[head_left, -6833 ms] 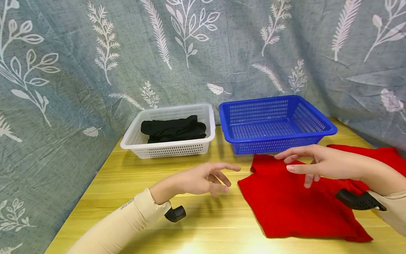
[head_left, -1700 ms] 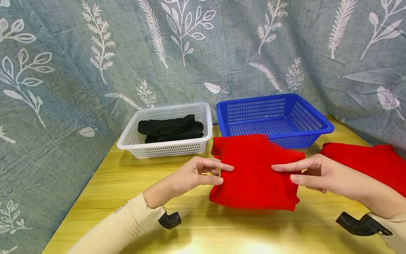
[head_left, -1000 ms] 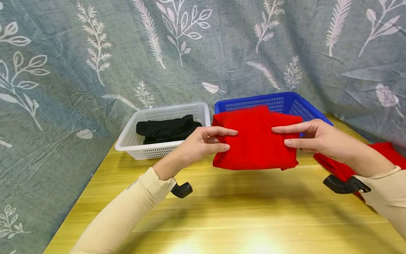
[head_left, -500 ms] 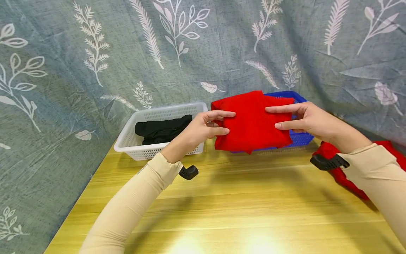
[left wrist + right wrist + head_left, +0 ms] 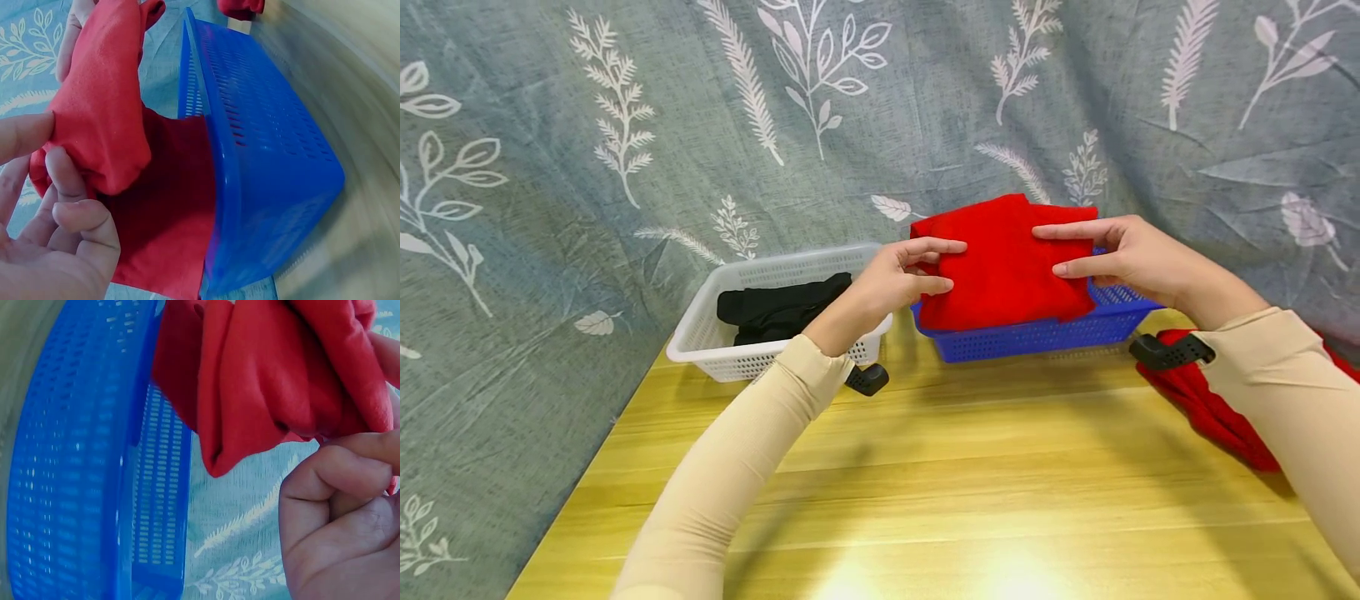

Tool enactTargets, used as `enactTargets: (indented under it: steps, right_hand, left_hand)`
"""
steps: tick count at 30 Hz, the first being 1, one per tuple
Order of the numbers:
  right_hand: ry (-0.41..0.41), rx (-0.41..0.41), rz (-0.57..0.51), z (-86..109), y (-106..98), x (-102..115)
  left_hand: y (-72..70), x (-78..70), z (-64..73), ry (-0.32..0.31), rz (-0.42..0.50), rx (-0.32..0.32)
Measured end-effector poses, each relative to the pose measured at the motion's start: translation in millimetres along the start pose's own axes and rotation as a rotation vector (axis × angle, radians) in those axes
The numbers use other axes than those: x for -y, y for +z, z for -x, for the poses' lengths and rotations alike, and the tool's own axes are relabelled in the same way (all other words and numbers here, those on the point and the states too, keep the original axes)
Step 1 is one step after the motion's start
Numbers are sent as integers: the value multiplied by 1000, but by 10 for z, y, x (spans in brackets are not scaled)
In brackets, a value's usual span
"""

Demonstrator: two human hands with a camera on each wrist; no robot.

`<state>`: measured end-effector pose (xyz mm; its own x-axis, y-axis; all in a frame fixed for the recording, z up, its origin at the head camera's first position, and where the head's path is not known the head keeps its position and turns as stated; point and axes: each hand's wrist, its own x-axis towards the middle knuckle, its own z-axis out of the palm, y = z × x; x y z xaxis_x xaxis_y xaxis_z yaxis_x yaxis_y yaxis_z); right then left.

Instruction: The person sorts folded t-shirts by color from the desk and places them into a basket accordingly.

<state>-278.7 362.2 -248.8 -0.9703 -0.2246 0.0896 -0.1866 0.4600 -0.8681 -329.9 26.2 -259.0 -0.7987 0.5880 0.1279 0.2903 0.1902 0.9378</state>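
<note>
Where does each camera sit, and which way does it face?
Head: worn there, facing forward and down at held red cloth and blue basket; left grip, right grip, both sleeves show.
Left wrist: worn there, facing cloth and basket; left grip near, right grip beyond.
Right wrist: worn there, facing cloth and basket; right grip shows.
Both wrist views share red cloth and blue basket.

Indoor workspace (room type unclear): leaf-print cloth (image 5: 925, 100) behind 1 wooden table (image 5: 940, 467).
</note>
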Motion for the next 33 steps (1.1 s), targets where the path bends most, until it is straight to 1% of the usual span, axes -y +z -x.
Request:
enactTargets:
  steps: [3, 5, 8, 11, 18, 22, 25, 28, 33]
  right_hand:
    - [14, -15, 0, -25, -59, -41]
    - [37, -22, 12, -43, -106, -73]
    - [75, -32, 38, -82, -152, -129]
    - [94, -35, 44, -132, -170, -190]
    - [156, 3, -34, -289, -109, -327]
    - [171, 7, -29, -346, -80, -346]
    - [170, 7, -21, -374, -90, -345]
    - [169, -4, -18, -369, -144, -346]
    - [188, -42, -47, -311, -290, -354]
  left_hand:
    - [57, 7, -84, 4, 25, 12]
    - [99, 24, -157, 6, 35, 16]
    - [141, 73, -269, 4, 21, 12]
    - [165, 126, -354, -14, 2, 10]
    - [168, 295, -472, -82, 9, -11]
    - [163, 355, -516, -98, 12, -16]
    - [184, 343, -537, -100, 6, -34]
    - [242, 296, -563, -97, -10, -45]
    - [355, 208, -626, -77, -22, -11]
